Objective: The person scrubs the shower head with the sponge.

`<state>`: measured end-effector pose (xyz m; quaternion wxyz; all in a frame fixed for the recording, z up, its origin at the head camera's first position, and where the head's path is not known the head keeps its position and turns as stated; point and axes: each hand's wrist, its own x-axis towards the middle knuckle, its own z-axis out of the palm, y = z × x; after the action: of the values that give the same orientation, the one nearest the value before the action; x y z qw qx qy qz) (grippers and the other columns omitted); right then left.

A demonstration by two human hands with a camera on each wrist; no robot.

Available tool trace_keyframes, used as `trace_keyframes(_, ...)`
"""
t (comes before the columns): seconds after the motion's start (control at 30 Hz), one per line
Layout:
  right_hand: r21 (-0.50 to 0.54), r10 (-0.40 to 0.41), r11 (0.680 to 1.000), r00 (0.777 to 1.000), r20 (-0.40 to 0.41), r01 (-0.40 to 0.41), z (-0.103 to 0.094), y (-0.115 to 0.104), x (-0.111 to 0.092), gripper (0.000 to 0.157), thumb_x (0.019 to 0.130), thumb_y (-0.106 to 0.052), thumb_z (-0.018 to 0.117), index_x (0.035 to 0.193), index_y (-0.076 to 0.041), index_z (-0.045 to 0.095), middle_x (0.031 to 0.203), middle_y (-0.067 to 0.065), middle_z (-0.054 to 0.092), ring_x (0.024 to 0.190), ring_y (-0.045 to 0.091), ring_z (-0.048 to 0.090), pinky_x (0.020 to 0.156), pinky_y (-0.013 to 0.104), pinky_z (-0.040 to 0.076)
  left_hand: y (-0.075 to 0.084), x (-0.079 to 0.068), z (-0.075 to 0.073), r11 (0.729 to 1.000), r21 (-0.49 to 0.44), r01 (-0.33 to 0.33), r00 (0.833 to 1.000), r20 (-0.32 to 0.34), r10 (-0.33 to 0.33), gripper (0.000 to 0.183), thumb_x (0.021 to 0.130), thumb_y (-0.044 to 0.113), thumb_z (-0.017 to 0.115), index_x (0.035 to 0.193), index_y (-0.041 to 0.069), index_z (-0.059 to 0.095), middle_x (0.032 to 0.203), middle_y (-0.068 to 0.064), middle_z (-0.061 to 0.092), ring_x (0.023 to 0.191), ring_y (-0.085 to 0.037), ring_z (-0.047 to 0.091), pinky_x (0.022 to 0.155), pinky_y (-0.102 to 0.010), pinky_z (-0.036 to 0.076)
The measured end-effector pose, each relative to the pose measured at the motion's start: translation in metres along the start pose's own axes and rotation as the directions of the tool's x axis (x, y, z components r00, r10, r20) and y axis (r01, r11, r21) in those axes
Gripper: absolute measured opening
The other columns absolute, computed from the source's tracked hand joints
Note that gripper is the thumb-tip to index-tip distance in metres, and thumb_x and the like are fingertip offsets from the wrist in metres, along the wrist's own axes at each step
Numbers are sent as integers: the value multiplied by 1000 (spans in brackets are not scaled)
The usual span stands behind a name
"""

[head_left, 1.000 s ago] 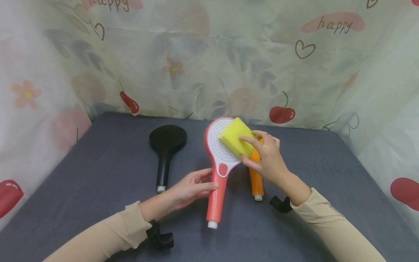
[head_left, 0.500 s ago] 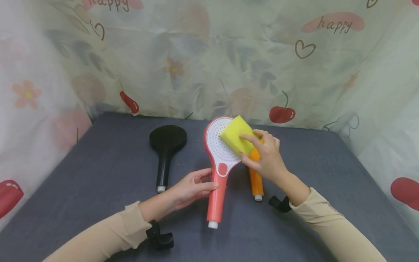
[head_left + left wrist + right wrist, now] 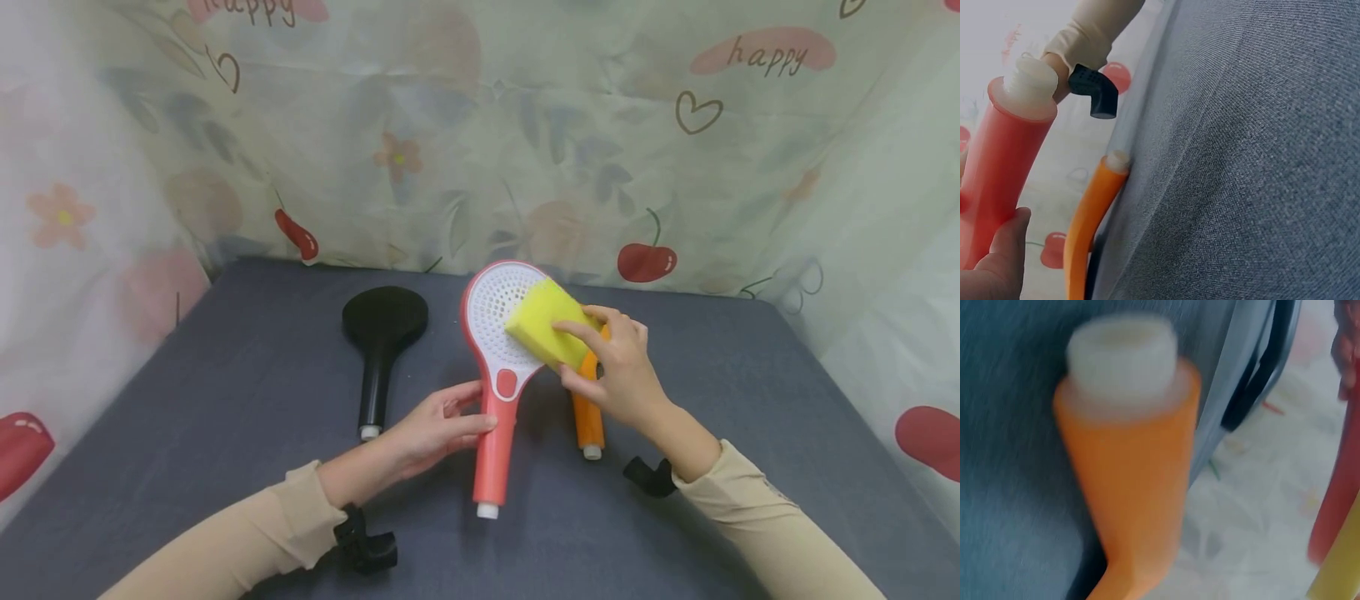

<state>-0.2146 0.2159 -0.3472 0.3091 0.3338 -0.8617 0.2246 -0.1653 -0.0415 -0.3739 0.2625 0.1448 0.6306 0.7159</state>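
My left hand [image 3: 435, 433] grips the coral handle of a shower head [image 3: 495, 454], its white nozzle face turned up toward me. In the left wrist view the thumb [image 3: 1007, 256] lies along that handle [image 3: 1010, 156], below its white threaded end. A yellow sponge [image 3: 542, 321] is pinched between the thumb and fingers of my right hand [image 3: 618, 367], and it covers the right part of the nozzle face. The right wrist view catches only a strip of the sponge [image 3: 1342, 556] beside the coral shower head.
An orange shower head [image 3: 589, 425] lies on the dark grey table [image 3: 262, 375] behind my right hand, its head mostly hidden. Left of the coral one lies a black shower head [image 3: 385, 321]. A patterned curtain [image 3: 480, 150] hangs round the back and sides.
The sponge and my right hand have slid slightly right and down across the nozzle face. The coral shower head has shifted a little up and left in my left hand's grip.
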Motion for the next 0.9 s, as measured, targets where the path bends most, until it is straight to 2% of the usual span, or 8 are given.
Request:
trace_keyframes(0.17, -13, 113, 994, 993, -17, -113, -4, 12, 2, 43, 75, -17, 71, 117, -15, 59, 118, 23, 46, 108, 37, 43, 85, 53, 26, 2, -1, 0, 1000, -29, 3, 1000, -7, -3, 67, 86, 24, 66, 143, 7, 34, 142, -16, 41, 101, -13, 62, 93, -33, 51)
trace_keyframes(0.27, -11, 132, 991, 991, -28, -133, -4, 15, 1, 43, 75, -17, 70, 116, -15, 59, 117, 23, 47, 108, 38, 44, 84, 54, 27, 3, -2, 0, 999, -43, 3, 1000, -11, -3, 68, 86, 23, 66, 143, 6, 34, 142, -17, 41, 100, -12, 62, 92, -32, 51)
trace_keyframes(0.4, 3, 86, 996, 996, -22, -86, 0, 10, -5, 43, 73, -17, 71, 114, -15, 61, 117, 24, 48, 106, 37, 45, 83, 53, 28, 3, -2, -1, 999, -52, -6, 1000, -24, 5, 65, 87, 20, 65, 143, 6, 34, 141, -18, 43, 101, -13, 64, 92, -32, 51)
trace_keyframes(0.53, 1, -24, 1000, 1000, -5, 24, 3, 2, -9, 43, 70, -18, 71, 112, -17, 62, 117, 23, 51, 105, 34, 47, 82, 53, 29, 4, -2, -3, 998, -57, -27, 999, -34, 25, 62, 88, 16, 63, 142, 5, 34, 139, -19, 45, 102, -14, 64, 93, -32, 51)
trace_keyframes(0.67, -21, -118, 993, 993, 1, 118, 2, -1, -11, 45, 68, -19, 70, 112, -18, 62, 116, 24, 52, 104, 34, 48, 80, 54, 31, 4, -1, -4, 997, -65, -38, 999, -34, 36, 62, 88, 15, 62, 142, 4, 34, 139, -20, 45, 101, -12, 65, 92, -31, 52)
trace_keyframes(0.77, -30, -112, 993, 994, -8, 112, 0, 3, -10, 44, 69, -19, 69, 112, -18, 62, 116, 24, 51, 104, 35, 47, 81, 55, 30, 5, -1, -4, 997, -68, -36, 999, -35, 33, 62, 88, 14, 62, 142, 4, 34, 139, -20, 45, 100, -11, 65, 92, -31, 52)
trace_keyframes(0.9, -22, -21, 1000, 999, -33, 21, -2, 11, -7, 40, 72, -18, 67, 112, -15, 62, 116, 24, 50, 104, 36, 46, 81, 53, 28, 5, -1, -5, 998, -52, -28, 999, -39, 26, 64, 88, 14, 62, 143, 3, 31, 143, -20, 40, 101, -11, 63, 94, -33, 50)
